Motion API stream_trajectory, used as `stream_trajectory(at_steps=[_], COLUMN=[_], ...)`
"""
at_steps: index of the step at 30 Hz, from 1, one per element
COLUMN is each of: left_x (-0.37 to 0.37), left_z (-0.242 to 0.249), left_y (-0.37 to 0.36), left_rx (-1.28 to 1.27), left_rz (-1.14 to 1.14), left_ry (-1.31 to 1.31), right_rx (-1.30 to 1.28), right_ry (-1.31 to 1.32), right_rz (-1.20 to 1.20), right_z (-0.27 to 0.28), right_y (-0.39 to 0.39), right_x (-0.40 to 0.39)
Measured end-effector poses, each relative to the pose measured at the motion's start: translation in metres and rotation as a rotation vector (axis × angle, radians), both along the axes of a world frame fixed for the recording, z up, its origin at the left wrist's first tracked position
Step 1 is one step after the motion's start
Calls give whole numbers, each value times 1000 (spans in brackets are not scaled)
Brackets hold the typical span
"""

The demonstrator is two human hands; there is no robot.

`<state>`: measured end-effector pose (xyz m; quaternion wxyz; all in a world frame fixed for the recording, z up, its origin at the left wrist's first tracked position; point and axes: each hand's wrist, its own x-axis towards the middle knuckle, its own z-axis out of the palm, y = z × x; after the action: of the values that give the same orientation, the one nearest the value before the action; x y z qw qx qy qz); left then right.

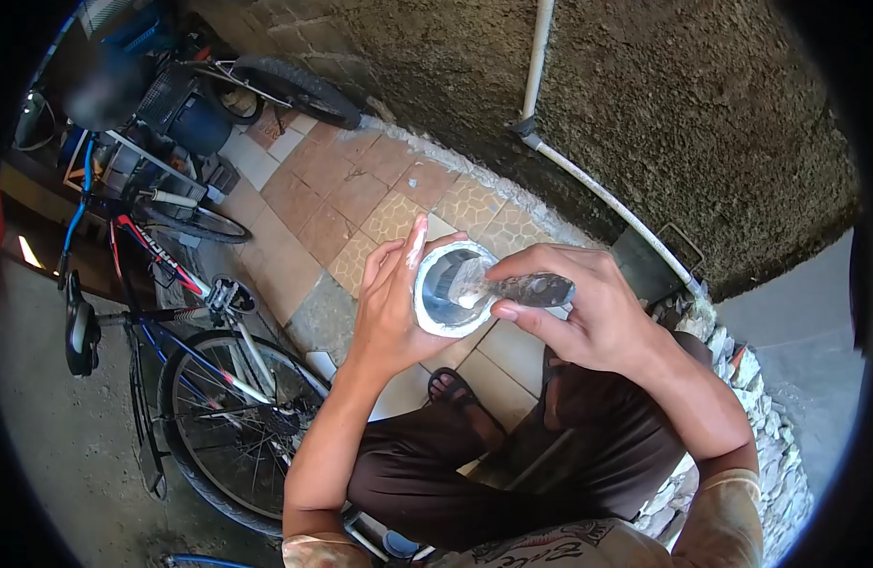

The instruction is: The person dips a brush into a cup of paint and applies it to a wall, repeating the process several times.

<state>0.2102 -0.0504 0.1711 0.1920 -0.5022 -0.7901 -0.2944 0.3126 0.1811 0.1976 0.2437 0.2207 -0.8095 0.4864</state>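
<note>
My left hand (391, 308) is wrapped round the side of a small round container (443, 330), whose rim is coated in white paste. The inside looks grey-blue, with white smears. My right hand (597, 308) grips the dark, white-speckled handle of a putty knife (540, 290) between thumb and fingers. Its white-smeared blade reaches into the container's mouth; exactly where its tip touches is hard to make out. White paste also marks a raised finger of my left hand. Both hands are in front of me, above my lap.
A bicycle (185, 275) stands on the left, and a second wheel (299, 90) shows at the back. Tiled floor (332, 199) stretches ahead. A white pipe (607, 199) runs along the rough wall (692, 114). Broken rubble (753, 407) lies on the right.
</note>
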Motion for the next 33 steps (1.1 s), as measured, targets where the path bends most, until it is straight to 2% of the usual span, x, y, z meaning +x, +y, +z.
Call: stream_trajectory(at_steps=[9,14,19,21,25,28,30,33], left_x=[3,6,13,15,18,22,24,22], left_z=[-8,-9,-5,-4,-9,-5,0,1], left_y=[14,20,23,25,23,24,26,25], left_rx=[-40,-58,-125,-110,-97,-113,-117,-126], left_rz=[-95,-135,-122,-110,-89,-118,-122,-113], left_ry=[-36,-25,-71,-66,-72,-101,-107,-140], right_rx=[-19,3,-16,-125,-161,-225,-346,-424], right_ry=[-66,-211,-164,-164,-165,-289,-494,-557], right_rz=[-106,-143,-190,-215,-190,-198,-209,-190], right_z=[-8,-4,-14,-15,-17,-18,-19,-21], right_y=[11,17,22,20,23,24,27,29], right_x=[7,12,8,5,5,5,3,2])
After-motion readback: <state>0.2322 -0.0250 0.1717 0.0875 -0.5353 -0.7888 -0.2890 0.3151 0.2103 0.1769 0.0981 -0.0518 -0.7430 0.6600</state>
